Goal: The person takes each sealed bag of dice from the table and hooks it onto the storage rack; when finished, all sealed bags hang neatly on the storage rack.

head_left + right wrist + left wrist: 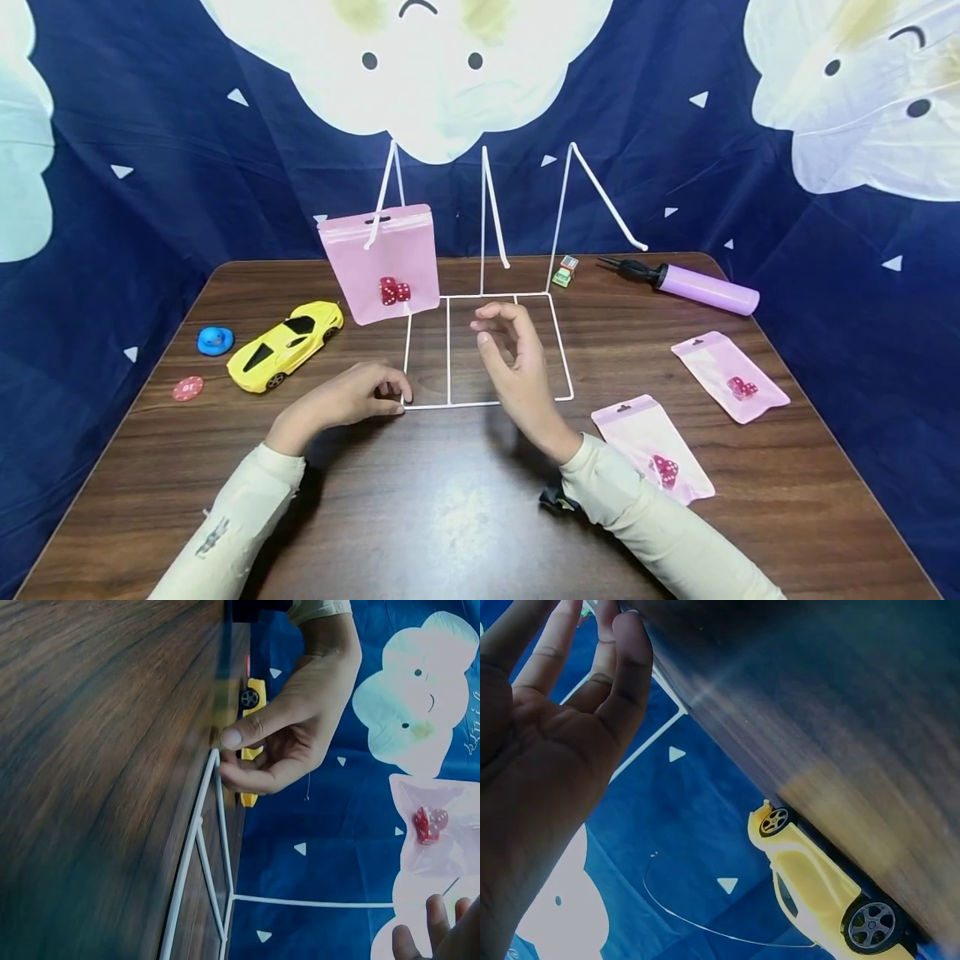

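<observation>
Setting: small tabletop display set, staged before hung cloth; type of room beyond is hidden
Backdrop (225,183): navy fabric, creased, behind the table and along both sides; printed with white clouds (450,92) bearing faces, upside down, and small white triangles (700,99)
Table (630,350): brown wood-grain top, bright glare patch towards the front
Fixture: white wire rack (472,404), three upright hooks, shop-display pattern; one pink pouch (352,275) hung
Toys: yellow car (288,346), blue duck (215,340), at left

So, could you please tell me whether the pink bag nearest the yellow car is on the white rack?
On: the pink bag hangs from the leftmost prong of the white rack; the prong's tip shows in front.
</observation>
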A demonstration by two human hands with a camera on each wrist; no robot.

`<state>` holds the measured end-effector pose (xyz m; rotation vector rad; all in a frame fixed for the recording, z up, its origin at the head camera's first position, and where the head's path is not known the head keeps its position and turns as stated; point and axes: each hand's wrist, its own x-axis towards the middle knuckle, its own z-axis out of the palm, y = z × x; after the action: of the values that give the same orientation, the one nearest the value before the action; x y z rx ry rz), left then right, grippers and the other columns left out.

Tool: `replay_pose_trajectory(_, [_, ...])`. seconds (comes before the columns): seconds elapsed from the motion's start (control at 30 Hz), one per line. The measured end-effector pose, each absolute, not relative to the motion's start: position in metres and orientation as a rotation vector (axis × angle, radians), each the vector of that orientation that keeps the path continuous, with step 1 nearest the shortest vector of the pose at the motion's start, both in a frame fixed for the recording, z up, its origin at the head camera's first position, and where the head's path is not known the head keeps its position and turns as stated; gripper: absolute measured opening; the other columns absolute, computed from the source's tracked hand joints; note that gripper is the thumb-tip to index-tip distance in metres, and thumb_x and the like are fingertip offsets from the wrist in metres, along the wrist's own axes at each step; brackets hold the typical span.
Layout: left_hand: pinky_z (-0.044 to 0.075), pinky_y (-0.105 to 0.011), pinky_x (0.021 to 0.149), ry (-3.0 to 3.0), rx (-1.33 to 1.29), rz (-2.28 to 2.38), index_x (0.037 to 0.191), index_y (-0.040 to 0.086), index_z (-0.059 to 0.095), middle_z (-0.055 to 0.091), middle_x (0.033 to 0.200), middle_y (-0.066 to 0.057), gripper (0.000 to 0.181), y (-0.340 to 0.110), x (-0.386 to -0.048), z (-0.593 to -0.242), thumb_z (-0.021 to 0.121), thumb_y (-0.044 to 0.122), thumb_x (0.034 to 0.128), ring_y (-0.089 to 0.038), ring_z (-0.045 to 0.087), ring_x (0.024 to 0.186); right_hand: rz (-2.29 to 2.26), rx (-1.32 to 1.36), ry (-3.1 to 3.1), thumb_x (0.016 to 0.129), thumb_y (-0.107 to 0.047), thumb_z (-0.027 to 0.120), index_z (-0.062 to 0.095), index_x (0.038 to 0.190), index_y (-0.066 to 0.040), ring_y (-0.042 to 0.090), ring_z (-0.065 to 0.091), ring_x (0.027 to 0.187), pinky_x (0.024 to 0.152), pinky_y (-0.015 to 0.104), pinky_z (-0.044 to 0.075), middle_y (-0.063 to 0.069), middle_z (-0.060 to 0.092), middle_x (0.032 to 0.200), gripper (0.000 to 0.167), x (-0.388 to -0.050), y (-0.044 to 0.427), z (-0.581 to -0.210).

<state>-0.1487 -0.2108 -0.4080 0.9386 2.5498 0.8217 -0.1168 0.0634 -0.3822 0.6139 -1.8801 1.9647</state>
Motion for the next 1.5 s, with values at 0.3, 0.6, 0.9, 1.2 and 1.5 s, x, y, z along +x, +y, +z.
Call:
replay_pose_trajectory(0.3, [0.050, -0.035, 0.078, 2.578, 0.939, 0.815, 0.092, 0.015, 0.074, 0.062, 0.092, -0.001, 0.013, -0.211, -0.148, -0.410, 0.082, 0.004, 0.0936, -0.019, 0.058, 0.087, 1.955, 0.556, -1.844, 0.102, 0.007, 0.058, 0.055, 0.129, 0.012, 0.030, 0.066, 0.118, 0.103, 0.034, 0.052, 0.028, 0.061, 0.131, 0.028, -0.122, 0.083, -0.382])
replay_pose_trajectory(0.6, [0.049, -0.035, 0.079, 2.601, 0.938, 0.781, 0.091, 0.015, 0.074, 0.061, 0.090, 0.001, 0.016, -0.208, -0.149, -0.412, 0.081, 0.001, 0.0923, -0.017, 0.056, 0.085, 1.925, 0.526, -1.838, 0.102, 0.007, 0.057, 0.055, 0.128, 0.012, 0.036, 0.065, 0.118, 0.104, 0.034, 0.052, 0.019, 0.064, 0.126, 0.026, -0.125, 0.096, -0.384])
replay_pose_trajectory(0.9, [0.049, -0.037, 0.080, 2.600, 0.903, 0.787, 0.091, 0.015, 0.073, 0.061, 0.092, -0.001, 0.016, -0.206, -0.149, -0.410, 0.081, 0.002, 0.0931, -0.018, 0.056, 0.087, 1.919, 0.459, -1.870, 0.105, 0.008, 0.055, 0.053, 0.128, 0.013, 0.034, 0.064, 0.119, 0.102, 0.029, 0.052, 0.027, 0.061, 0.123, 0.024, -0.126, 0.115, -0.392])
replay_pose_trajectory(1.2, [0.049, -0.034, 0.078, 2.589, 0.904, 0.776, 0.091, 0.015, 0.073, 0.060, 0.092, -0.001, 0.017, -0.207, -0.148, -0.411, 0.081, 0.000, 0.0922, -0.017, 0.056, 0.085, 1.893, 0.381, -1.884, 0.106, 0.007, 0.055, 0.053, 0.129, 0.013, 0.020, 0.063, 0.120, 0.103, 0.027, 0.050, 0.021, 0.063, 0.126, 0.024, -0.125, 0.133, -0.397])
replay_pose_trajectory(1.5, [0.049, -0.035, 0.079, 2.581, 0.901, 0.782, 0.092, 0.015, 0.072, 0.059, 0.092, -0.002, 0.015, -0.207, -0.149, -0.411, 0.083, 0.004, 0.0925, -0.017, 0.056, 0.086, 1.801, 0.288, -1.944, 0.105, 0.005, 0.059, 0.063, 0.131, 0.011, 0.015, 0.063, 0.117, 0.106, 0.029, 0.048, 0.021, 0.066, 0.122, 0.026, -0.128, 0.157, -0.406])
